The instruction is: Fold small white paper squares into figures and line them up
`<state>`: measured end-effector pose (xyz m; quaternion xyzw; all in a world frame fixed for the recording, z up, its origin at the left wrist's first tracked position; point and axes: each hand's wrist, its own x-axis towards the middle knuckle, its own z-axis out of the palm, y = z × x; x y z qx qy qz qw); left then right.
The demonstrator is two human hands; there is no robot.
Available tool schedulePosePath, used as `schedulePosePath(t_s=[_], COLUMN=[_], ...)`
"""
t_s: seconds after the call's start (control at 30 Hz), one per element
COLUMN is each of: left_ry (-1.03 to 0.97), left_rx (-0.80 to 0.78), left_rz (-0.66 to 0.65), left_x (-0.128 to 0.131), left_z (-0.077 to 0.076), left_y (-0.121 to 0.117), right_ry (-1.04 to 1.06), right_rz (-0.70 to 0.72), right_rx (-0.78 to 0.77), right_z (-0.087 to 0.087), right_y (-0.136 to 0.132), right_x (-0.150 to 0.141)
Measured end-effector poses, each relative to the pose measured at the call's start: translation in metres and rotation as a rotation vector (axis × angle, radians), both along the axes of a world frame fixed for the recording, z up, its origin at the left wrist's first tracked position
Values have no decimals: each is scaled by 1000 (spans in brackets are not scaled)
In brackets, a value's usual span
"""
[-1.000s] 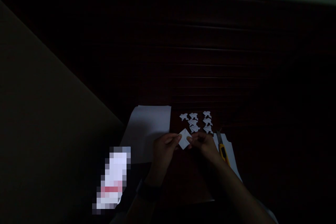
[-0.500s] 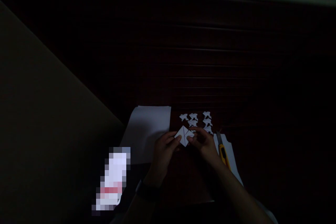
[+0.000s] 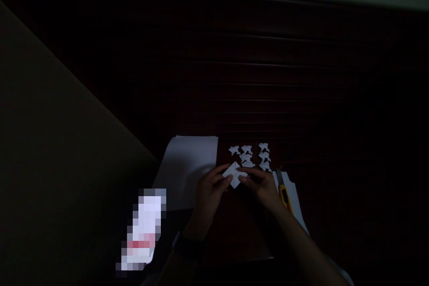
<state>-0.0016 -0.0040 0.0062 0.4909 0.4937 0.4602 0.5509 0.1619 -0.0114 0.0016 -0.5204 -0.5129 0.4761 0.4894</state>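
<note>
The reference item is the yellow knife, which lies on a white paper sheet with its blade directed away from the person. The folded paper, a small white diamond with a crease line running from its far corner toward its near corner, is to the left of the knife, held between both hands; whether it also touches the surface cannot be determined. The left hand grips the left corner of the folded paper, with the thumb on the visible face and the index finger along the upper left edge. The right hand, located between the folded paper and the knife, grips the right corner, with the thumb low on the face and the index finger laid across the upper right part. Beyond and to the left of the knife are small folded paper figures: a column of three nearer the knife and a cluster of four farther left. The large white sheets lie well to the left of the knife, past the left hand. Farther left and nearer the person is a bright, pixelated object; its details are unreadable. A dark band encircles the left wrist.
</note>
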Motion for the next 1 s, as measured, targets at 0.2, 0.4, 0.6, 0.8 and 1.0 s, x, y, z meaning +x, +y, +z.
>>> schedulePosePath(t_s=[0.2,0.4,0.6,0.8,1.0], left_ry=[26,34,-41,-78,-28], left_rx=[22,30,-23,-84,-75], left_rz=[-16,90,104,-25,-20], left_x=[-1,-4,-3,2,3], left_z=[0,-2,-2,2,-1], left_y=[1,2,0,-1,1], right_ry=[17,210,192,99,68], right_rz=[-1,136,76,-50,-10], right_rx=[-13,-30,-23,11,19], right_z=[-5,2,4,-8,-6], right_y=[1,-2,-1,5,4], right_x=[2,4,2,0,4])
